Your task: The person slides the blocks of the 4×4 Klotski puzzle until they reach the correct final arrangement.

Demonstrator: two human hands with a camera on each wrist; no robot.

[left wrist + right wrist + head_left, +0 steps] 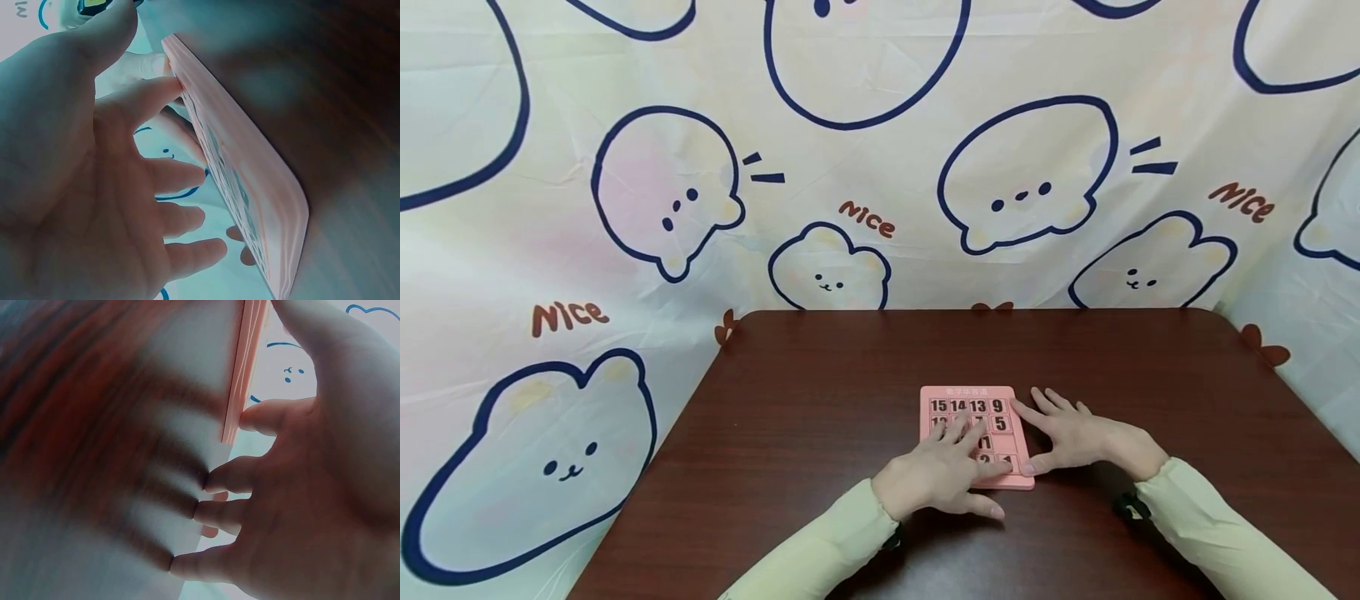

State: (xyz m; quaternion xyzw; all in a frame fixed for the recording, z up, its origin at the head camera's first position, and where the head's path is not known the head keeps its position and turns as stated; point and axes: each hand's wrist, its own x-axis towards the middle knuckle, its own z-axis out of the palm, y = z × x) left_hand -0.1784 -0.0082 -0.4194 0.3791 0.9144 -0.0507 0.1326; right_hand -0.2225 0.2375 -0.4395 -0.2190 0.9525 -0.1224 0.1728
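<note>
A pink number-slide puzzle (1002,425) with black-numbered tiles lies flat on the table, its top row reading 15, 14, 13, 9. My left hand (936,475) spreads over its lower left part with fingers extended, hiding several tiles. In the left wrist view the index fingertip (175,89) touches the puzzle's face, while the other fingers hover just over it. On the right side, my right hand (1078,437) lies with its thumb and index finger at the puzzle's edge. Its other fingertips (209,481) rest on the tabletop, as the right wrist view shows.
The dark brown wooden table (805,392) spreads around the puzzle. Behind it and along its sides hangs a pale curtain (850,175) printed with blue-outlined cartoon bears. A dark wrist strap (1131,507) shows by the right sleeve.
</note>
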